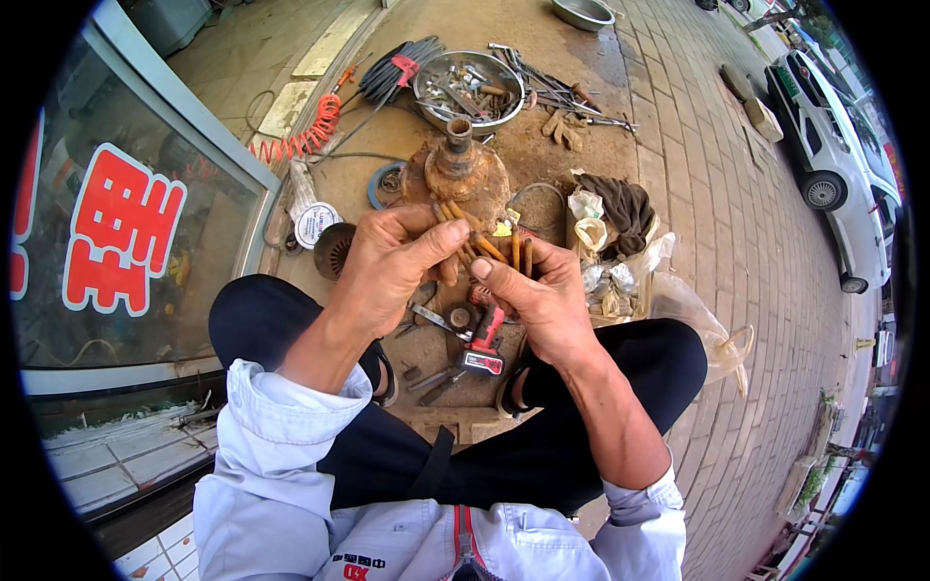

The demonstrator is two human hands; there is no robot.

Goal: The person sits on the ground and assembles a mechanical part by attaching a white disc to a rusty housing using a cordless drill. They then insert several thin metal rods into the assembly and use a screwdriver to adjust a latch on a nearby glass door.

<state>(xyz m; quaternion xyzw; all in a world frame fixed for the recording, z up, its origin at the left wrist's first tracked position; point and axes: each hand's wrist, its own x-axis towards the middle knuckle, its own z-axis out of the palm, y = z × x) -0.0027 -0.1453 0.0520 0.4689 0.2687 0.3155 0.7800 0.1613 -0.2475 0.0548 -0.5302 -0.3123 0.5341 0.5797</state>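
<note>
Both my hands are raised over the work at centre. My left hand (407, 250) pinches several thin rusty yellow rods (490, 248); my right hand (538, 295) grips more of these rods, its thumb angled across them. Behind them stands a rusty metal housing (439, 168) with an upright neck. A red and black power tool (481, 343) with a battery lies below my hands, among loose metal parts and hand tools (436, 380).
Behind are a steel bowl of parts (518, 95), wrenches (601, 116), gloves (565, 129) and a coiled red hose (300, 143). A glass door (225, 208) borders my left; bags and rags (620, 213) lie right; a white car (823, 184) stands on the paving beyond.
</note>
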